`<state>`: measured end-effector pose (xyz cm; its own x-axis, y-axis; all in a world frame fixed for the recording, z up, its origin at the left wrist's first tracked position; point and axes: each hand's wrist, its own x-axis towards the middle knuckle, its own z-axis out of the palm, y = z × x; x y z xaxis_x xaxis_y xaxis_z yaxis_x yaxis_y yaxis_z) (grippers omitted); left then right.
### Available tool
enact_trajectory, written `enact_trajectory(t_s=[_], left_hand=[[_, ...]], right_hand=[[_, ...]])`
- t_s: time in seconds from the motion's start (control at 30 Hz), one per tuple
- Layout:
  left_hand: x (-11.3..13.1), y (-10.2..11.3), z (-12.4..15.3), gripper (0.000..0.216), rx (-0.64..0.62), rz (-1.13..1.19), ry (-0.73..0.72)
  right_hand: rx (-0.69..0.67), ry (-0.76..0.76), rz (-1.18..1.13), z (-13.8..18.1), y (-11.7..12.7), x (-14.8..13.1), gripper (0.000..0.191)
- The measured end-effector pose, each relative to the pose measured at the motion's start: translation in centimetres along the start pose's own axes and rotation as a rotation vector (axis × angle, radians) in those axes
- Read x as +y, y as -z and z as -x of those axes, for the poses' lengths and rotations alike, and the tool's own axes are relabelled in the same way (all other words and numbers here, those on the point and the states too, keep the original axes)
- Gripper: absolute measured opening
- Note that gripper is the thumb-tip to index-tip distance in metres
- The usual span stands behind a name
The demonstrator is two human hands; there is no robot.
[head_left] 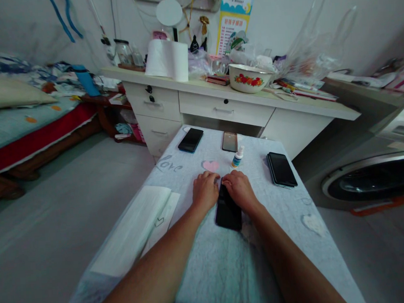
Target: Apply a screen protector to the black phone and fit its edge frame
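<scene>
A black smartphone [228,212] lies on the cloth-covered table in front of me. At its far left corner is my left hand [205,189], fingers curled and thumb against the phone's edge. My right hand [240,190] grips the far end from the right, its curled fingers covering that corner. What the fingertips do beneath the hands is hidden. Just beyond them stands a small white spray bottle [237,157] with a blue and yellow label. Farther back lie a dark phone [191,140] and a brownish phone or case [229,142]. Stacked phones [282,169] rest at the right.
White folded sheets [133,232] lie along the table's left side. Behind the table, a white desk [199,87] bears a paper roll [167,59], a flowered enamel bowl [249,79] and plastic bags. A washing machine [372,148] stands right, a bed [26,119] left.
</scene>
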<state>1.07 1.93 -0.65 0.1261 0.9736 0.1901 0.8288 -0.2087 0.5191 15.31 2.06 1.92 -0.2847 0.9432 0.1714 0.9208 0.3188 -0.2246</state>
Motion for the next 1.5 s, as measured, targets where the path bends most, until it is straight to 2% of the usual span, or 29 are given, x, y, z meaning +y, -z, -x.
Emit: enact_trajectory(t_s=[0.2,0.3,0.57,0.73,1.17,1.5], left_hand=[[0.1,0.2,0.1,0.030,-0.013,0.018,0.010],[0.1,0.3,0.1,0.030,-0.012,0.020,0.012],[0.0,0.1,0.1,0.028,0.021,0.019,0.001],[0.1,0.2,0.1,0.017,-0.005,-0.004,-0.009],[0.2,0.3,0.3,0.015,-0.014,0.024,-0.001],[0.2,0.4,0.2,0.018,-0.021,0.012,-0.013]], right_hand=[[-0.114,0.114,-0.113,1.5,0.7,-0.6,0.017],[-0.112,0.150,-0.136,1.8,0.6,-0.7,0.017],[0.002,0.033,0.019,-0.3,-0.3,-0.1,0.020],[0.027,-0.011,0.048,-1.6,-0.6,0.5,0.021],[0.007,-0.152,0.026,-0.4,0.3,3.0,0.018],[0.001,-0.065,0.020,-0.5,0.0,1.0,0.020]])
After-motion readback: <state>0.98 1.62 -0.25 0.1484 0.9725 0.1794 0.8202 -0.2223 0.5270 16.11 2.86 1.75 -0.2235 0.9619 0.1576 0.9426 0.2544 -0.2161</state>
